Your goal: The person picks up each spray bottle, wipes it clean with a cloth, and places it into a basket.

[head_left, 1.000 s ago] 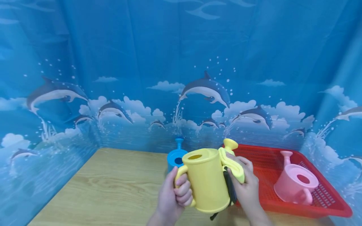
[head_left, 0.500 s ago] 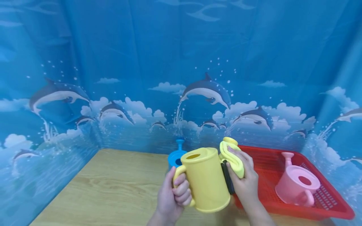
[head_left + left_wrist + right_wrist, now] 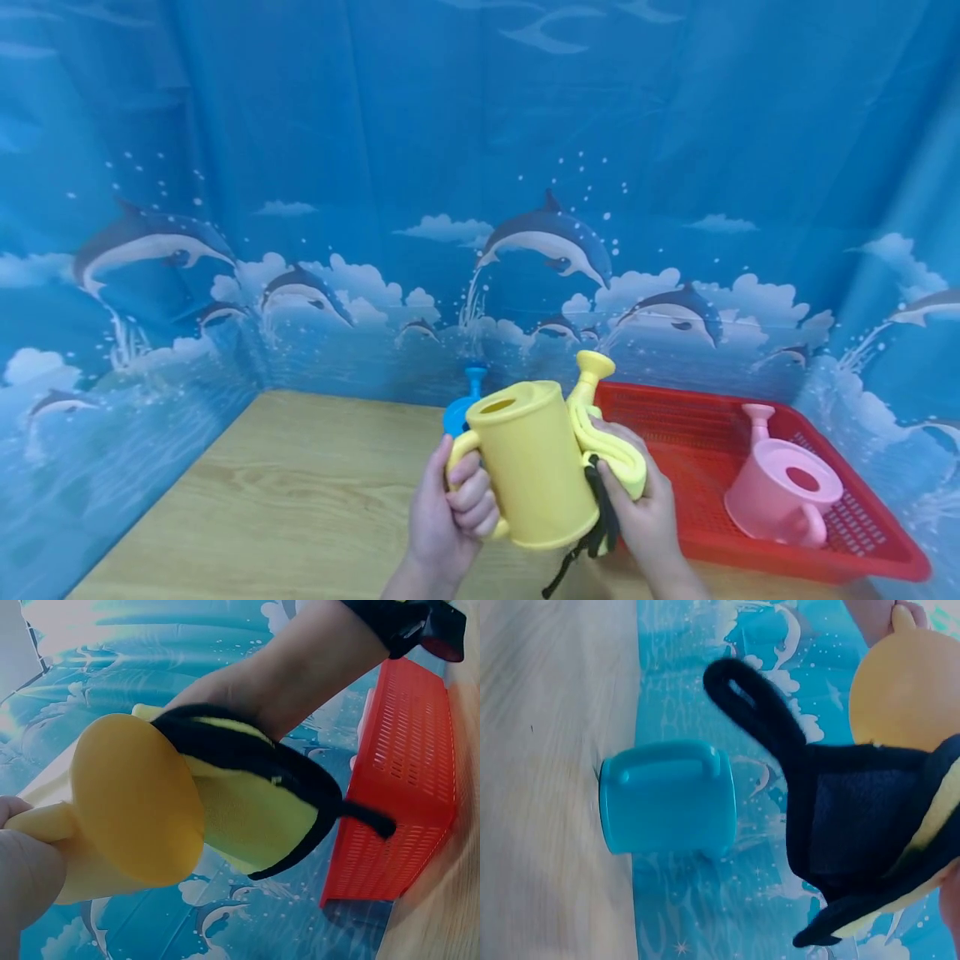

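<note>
In the head view, the left hand (image 3: 450, 517) grips the yellow watering can (image 3: 534, 467) and the right hand (image 3: 637, 517) presses a cloth (image 3: 611, 450); only the right wrist view shows the blue can's (image 3: 667, 799) handle.

Yellow plastic watering can (image 3: 534, 467), cylindrical, held clear of the wooden table, tilted slightly with base toward the viewer. Round filling hole in the flat top; loop handle on the left side, gripped by the left hand (image 3: 450, 521); slender spout with flared rose rising at the right rear. Yellow cleaning cloth (image 3: 611, 450) with black trim and black hanging loop, folded, pressed against the right wall of the can at the spout's base by the right hand (image 3: 641, 517). Smooth round underside visible in both wrist views.
</note>
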`<state>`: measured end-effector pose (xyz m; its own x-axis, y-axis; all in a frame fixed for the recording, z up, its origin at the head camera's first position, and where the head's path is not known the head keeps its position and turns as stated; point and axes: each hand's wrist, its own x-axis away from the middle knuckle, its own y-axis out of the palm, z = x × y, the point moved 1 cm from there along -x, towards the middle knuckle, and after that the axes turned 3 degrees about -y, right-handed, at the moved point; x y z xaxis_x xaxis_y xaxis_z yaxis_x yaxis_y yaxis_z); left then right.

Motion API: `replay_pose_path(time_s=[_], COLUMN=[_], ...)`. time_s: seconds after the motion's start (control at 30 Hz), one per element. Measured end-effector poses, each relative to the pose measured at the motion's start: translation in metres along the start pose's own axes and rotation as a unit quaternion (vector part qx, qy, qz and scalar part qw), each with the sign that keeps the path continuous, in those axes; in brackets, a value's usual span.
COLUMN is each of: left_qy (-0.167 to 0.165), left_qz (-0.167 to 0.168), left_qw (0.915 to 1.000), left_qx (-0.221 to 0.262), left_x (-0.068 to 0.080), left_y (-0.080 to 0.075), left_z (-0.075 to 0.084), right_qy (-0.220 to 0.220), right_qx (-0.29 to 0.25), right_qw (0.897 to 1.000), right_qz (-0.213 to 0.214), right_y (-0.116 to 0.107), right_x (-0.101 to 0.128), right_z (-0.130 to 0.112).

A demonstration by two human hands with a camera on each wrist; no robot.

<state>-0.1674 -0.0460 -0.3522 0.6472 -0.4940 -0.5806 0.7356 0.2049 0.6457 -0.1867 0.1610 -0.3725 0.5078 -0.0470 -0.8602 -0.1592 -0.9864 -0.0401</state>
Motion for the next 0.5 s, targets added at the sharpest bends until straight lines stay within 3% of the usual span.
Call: replay_pose_path(time_s=[0.17, 0.37, 0.5], left_qy=[0.022, 0.054, 0.058], left_qz=[-0.006, -0.008, -0.01], left_qw=[0.9997, 0.9984, 0.9983], left_qx=[0.005, 0.013, 0.002], left_x=[0.0, 0.001, 0.002], left_y=[-0.001, -0.003, -0.002], left_z=[0.002, 0.005, 0.005], right_qy=[0.013, 0.023, 0.022], right_qx=[-0.059, -0.013, 0.047], right_qw=[0.998, 1.0, 0.998], right_qz=[-0.007, 0.0, 0.036], right_y=[0.0, 0.001, 0.004], right_x=[0.009, 0.023, 0.032], right_z=[-0.004, -0.009, -0.015])
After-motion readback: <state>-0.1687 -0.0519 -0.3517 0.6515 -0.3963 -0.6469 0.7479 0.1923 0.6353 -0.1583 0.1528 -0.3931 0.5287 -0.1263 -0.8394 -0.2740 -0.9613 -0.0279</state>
